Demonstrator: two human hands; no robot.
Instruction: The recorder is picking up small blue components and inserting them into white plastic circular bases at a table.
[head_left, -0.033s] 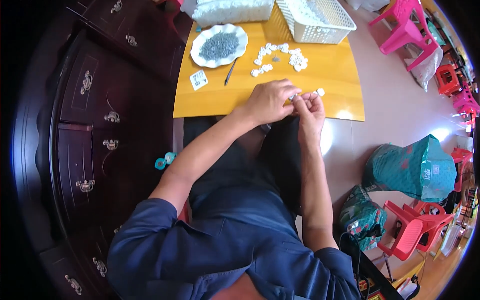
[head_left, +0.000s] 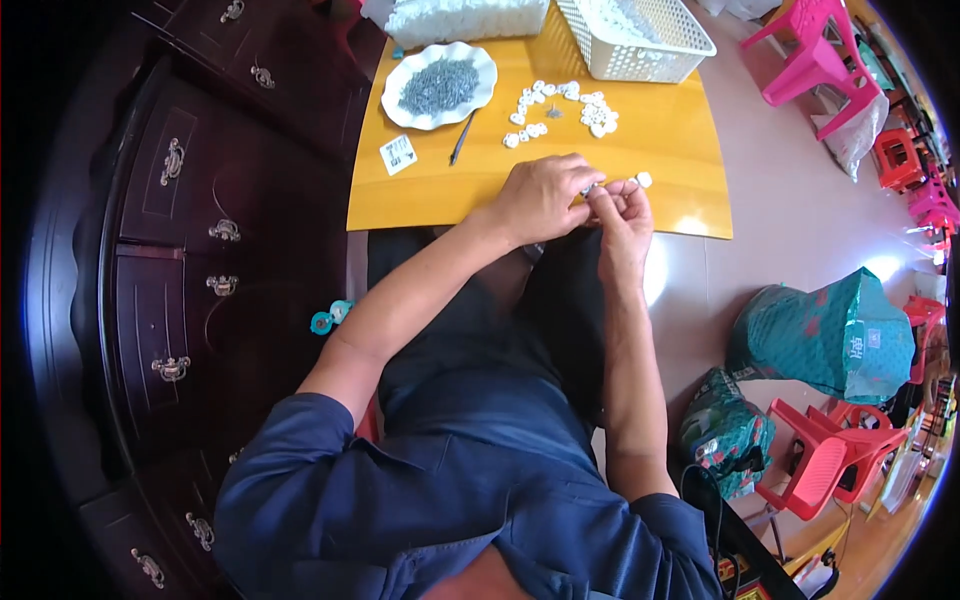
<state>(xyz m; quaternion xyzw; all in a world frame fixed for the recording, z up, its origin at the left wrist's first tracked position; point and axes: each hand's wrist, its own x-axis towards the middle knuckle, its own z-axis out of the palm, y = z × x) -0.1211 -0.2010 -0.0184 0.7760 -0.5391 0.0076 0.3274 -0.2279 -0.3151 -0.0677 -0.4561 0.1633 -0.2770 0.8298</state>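
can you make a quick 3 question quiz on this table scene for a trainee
1. True or false: the white plate holds a heap of small grey metal pieces.
2. Where do the loose small white parts lie? A) inside the white basket B) on the yellow table, between the basket and the hands C) on the floor
3. Fill in: the left hand and right hand meet at the table's ____ edge.

Key: 1 true; 2 B; 3 near. Both hands pinch something small and white between them; what exactly is too small to tell.
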